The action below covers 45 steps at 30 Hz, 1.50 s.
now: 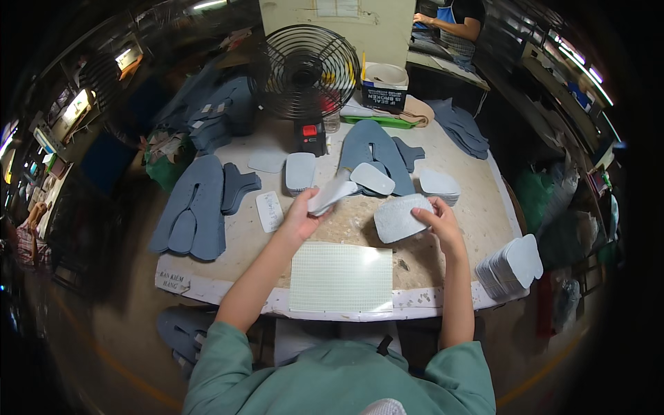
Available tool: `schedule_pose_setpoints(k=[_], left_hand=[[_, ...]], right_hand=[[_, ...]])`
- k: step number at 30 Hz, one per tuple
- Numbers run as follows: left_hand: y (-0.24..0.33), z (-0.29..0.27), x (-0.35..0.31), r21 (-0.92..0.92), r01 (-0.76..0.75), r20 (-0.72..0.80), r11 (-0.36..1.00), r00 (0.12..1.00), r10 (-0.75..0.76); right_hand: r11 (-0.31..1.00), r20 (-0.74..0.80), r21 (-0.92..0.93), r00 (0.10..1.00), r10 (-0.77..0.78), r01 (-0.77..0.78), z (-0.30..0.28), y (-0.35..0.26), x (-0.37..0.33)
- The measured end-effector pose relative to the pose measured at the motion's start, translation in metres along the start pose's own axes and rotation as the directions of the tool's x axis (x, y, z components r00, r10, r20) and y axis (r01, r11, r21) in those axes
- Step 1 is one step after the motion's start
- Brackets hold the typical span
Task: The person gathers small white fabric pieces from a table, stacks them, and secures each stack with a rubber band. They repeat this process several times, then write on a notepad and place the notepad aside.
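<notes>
My left hand (304, 217) is closed on a few thin light-grey pads (330, 199), tilted and partly blurred. In my right hand (443, 225), thumb on top, is a wider rounded light-grey pad (394, 220), held above the table. A green gridded mat (341, 278) lies between my forearms at the near edge. Past my hands, a loose pad (372, 178) rests on blue-grey shoe-upper pieces (360, 142). Stacks of similar pads stand at the back left (300, 170) and back right (440, 184). A pad with handwriting (269, 211) lies left of my left hand.
More blue-grey upper pieces (194, 207) are piled at the left, others (460, 128) at the far right. A black fan (304, 72) stands at the back, beside a tub (384, 86) and green tray (387, 121). A tall pad stack (510, 268) sits near the right edge. Another person (453, 28) works beyond.
</notes>
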State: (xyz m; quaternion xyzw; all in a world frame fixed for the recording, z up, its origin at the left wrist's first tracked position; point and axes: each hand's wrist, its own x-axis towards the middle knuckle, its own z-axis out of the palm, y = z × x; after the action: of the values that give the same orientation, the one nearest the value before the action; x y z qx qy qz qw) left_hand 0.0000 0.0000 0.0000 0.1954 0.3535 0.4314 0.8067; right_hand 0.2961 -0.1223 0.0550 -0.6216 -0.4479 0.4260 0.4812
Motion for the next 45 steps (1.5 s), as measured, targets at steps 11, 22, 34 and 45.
schedule_pose_setpoints(k=[11, 22, 34, 45], left_hand=[[-0.009, 0.030, -0.033, 0.259, -0.148, 0.306, 0.955, 0.950, 0.065], [-0.005, 0.022, -0.033, 0.728, -0.654, 0.583, 0.207, 0.749, 0.316], [0.001, 0.022, -0.035, 0.733, -0.679, 0.645, -0.040, 0.676, 0.356], [0.002, 0.011, -0.023, 0.819, -0.549, 0.506, 0.168, 0.828, 0.242]], right_hand=[[0.999, 0.178, -0.014, 0.983, -0.038, 0.041, 0.085, -0.035, 0.026], [0.953, 0.104, 0.290, 0.987, -0.123, 0.089, 0.103, 0.009, 0.025], [0.978, 0.127, 0.147, 0.978, -0.167, 0.148, 0.111, -0.005, 0.034], [0.688, 0.480, -0.473, 0.816, -0.323, 0.551, 0.107, -0.029, 0.031]])
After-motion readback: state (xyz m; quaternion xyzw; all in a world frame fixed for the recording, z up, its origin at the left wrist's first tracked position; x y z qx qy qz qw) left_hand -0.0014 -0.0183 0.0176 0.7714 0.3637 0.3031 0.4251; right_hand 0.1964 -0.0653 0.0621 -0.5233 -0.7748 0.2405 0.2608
